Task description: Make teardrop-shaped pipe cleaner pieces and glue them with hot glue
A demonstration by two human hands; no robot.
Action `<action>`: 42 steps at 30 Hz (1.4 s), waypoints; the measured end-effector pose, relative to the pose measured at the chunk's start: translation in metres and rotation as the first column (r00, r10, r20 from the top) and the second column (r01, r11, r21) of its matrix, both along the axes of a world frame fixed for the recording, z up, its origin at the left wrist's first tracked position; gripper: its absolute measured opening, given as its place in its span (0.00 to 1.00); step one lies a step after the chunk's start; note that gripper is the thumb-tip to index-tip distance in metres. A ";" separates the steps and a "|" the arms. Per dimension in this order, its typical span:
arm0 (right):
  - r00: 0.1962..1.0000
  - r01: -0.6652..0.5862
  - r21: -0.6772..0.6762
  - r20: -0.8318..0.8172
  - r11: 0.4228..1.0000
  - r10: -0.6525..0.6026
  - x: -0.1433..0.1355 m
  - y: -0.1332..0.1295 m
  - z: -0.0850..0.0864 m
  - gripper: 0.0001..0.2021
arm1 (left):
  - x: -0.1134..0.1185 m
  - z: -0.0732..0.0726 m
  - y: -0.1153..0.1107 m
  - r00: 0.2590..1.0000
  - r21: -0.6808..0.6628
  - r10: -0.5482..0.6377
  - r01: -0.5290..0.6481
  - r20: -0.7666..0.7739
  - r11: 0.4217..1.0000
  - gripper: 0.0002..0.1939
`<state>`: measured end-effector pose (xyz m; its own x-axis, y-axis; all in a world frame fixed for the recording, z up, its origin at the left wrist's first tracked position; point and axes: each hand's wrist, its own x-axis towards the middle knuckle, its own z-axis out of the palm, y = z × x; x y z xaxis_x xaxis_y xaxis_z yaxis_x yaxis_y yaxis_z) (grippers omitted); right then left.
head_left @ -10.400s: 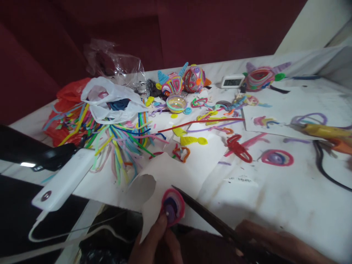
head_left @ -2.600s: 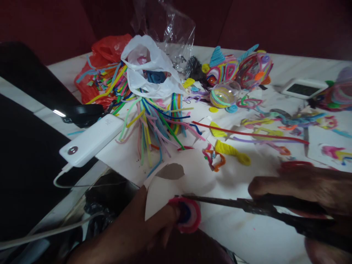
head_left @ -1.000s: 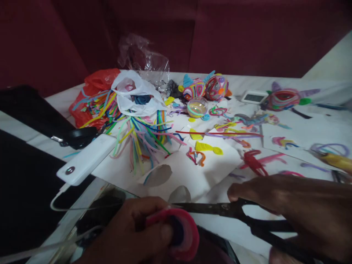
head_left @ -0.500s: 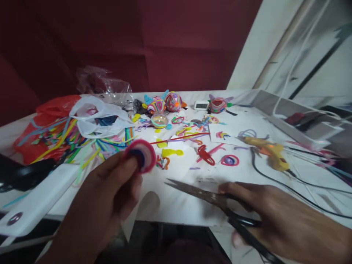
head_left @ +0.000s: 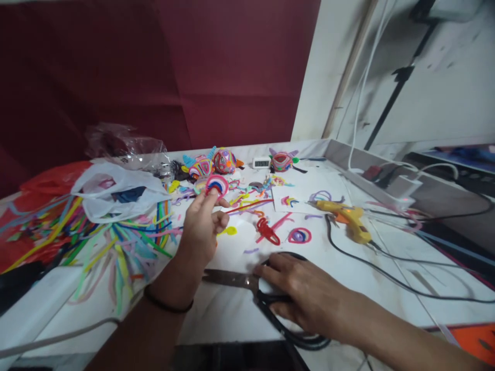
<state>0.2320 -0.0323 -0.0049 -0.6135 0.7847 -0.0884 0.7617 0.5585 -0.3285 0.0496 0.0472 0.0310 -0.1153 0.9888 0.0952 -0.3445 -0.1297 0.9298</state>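
Observation:
Between thumb and fingers, my left hand (head_left: 201, 224) holds a small pink, white and blue rounded piece (head_left: 217, 185) above the middle of the table. My right hand (head_left: 297, 283) is on the black-handled scissors (head_left: 232, 279), low over the white table near its front edge, with the blades pointing left. A red looped piece (head_left: 267, 231) and a pink ring with a purple centre (head_left: 299, 235) lie beyond my right hand. A white card (head_left: 284, 199) bears small coloured arcs.
Colourful strips (head_left: 119, 257) spill from bags (head_left: 116, 188) at left. Decorated balls (head_left: 225, 161) and a small digital clock (head_left: 261, 163) stand at the back. A yellow glue gun (head_left: 342, 216) with a black cord and a power strip (head_left: 402, 190) are at right.
My left hand has moved forward over the table with the rounded piece. My right hand has moved left with the scissors, which now look lower. The view has shifted.

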 end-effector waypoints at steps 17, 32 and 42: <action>0.556 0.356 -0.224 -0.729 0.907 -0.399 -0.006 0.072 0.034 0.19 | 0.005 -0.025 0.022 0.882 -0.052 -0.439 0.437 -0.172 0.898 0.14; 0.442 0.272 -0.323 -0.794 0.906 -0.416 -0.017 0.094 0.019 0.20 | -0.006 -0.029 0.022 0.826 -0.056 -0.445 0.456 -0.345 0.888 0.20; 0.621 0.378 0.034 -0.751 0.925 -0.226 -0.014 0.080 0.021 0.12 | -0.009 -0.029 0.022 0.909 -0.053 -0.308 0.306 -0.282 0.951 0.15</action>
